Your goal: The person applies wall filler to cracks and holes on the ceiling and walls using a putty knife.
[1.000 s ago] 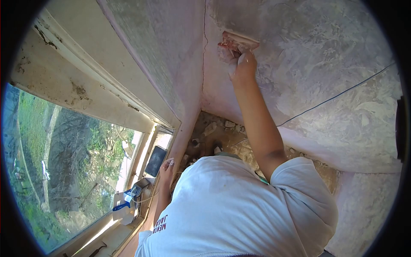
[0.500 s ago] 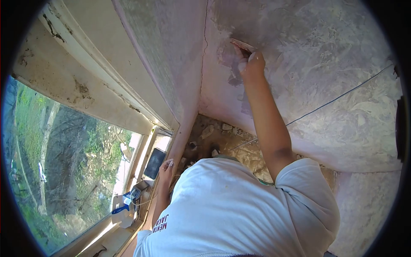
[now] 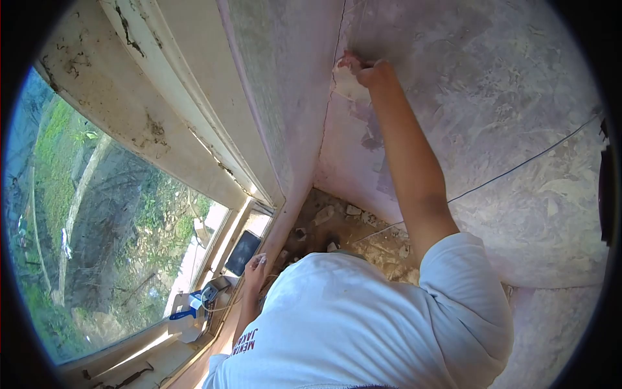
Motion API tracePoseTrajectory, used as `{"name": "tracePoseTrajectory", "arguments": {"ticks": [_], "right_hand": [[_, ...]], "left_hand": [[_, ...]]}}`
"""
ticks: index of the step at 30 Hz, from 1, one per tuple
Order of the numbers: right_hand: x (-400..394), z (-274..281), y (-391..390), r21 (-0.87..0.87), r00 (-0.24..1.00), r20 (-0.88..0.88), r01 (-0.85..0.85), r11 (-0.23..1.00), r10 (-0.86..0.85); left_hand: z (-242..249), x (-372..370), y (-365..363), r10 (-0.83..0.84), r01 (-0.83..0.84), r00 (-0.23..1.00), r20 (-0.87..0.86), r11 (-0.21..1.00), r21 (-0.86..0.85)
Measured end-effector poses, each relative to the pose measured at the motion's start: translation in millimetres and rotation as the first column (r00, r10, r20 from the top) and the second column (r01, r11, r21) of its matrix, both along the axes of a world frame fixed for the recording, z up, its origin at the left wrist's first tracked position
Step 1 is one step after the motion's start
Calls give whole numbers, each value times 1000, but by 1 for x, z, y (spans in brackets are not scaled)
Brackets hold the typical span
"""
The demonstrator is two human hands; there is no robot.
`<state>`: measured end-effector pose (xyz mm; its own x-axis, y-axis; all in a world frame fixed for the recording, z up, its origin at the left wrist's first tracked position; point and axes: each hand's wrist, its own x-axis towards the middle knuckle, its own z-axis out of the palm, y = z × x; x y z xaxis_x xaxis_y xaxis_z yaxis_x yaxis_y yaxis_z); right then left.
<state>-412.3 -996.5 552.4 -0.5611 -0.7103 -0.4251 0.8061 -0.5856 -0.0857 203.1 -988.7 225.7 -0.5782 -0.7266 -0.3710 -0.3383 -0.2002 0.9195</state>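
Observation:
My right hand (image 3: 364, 71) reaches high on the plastered wall (image 3: 492, 91), close to the cracked corner. Its fingers are closed around a thin flat scraper, which the hand mostly hides; its edge lies against the wall. Darker patches (image 3: 372, 137) mark the surface just below. My left hand (image 3: 256, 267) is low by the window ledge, next to a dark flat phone or tablet (image 3: 243, 253). Its fingers are curled, with white on the fingertips, and whatever they may hold is too small to make out.
A blue-handled tool (image 3: 184, 314) and a small box with a pale cable (image 3: 218, 285) sit on the ledge. Rubble (image 3: 324, 215) covers the floor in the corner. A thin cable (image 3: 518, 165) crosses the wall at right. The window (image 3: 110, 227) is at left.
My right hand has moved left along the wall to the cracked corner, with its wrist turned. My left hand stays by the phone or tablet. The view has shifted slightly.

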Motion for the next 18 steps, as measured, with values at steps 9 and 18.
{"name": "tracePoseTrajectory", "arguments": {"ticks": [9, 18], "right_hand": [[151, 55, 72, -144, 756, -596, 232, 962, -272], [105, -93, 17, 161, 908, -229, 392, 906, -352]], "left_hand": [[0, -9, 4, -50, 50, 999, 7, 999, -17], [0, -8, 2, -8, 8, 999, -46, 1000, -13]]}}
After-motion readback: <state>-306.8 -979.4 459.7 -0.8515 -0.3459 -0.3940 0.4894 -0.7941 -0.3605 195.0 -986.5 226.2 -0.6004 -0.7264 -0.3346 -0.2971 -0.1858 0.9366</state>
